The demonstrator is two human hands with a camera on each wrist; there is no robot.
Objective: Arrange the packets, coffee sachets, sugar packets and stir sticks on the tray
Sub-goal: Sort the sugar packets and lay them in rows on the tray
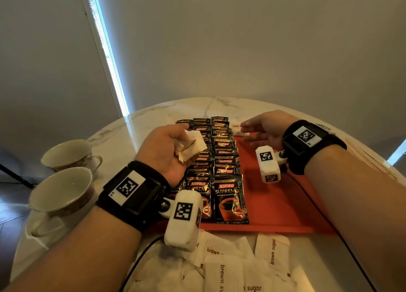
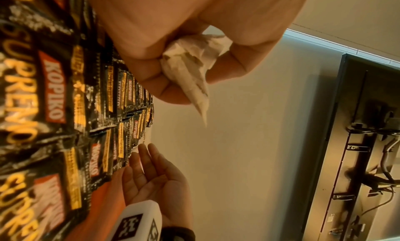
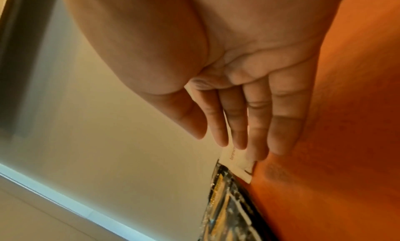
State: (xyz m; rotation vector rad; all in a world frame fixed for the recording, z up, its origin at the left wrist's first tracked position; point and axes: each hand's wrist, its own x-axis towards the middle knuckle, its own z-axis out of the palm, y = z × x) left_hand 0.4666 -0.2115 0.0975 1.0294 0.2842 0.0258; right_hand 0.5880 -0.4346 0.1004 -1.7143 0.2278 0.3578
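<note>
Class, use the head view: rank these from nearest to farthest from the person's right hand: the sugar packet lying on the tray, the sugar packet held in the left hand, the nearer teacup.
1. Sugar packet on the tray: at the fingertips of the right hand, at the tray's far end.
2. Held sugar packet: in the left hand, over the coffee sachets.
3. Nearer teacup: far left, off the tray.
</note>
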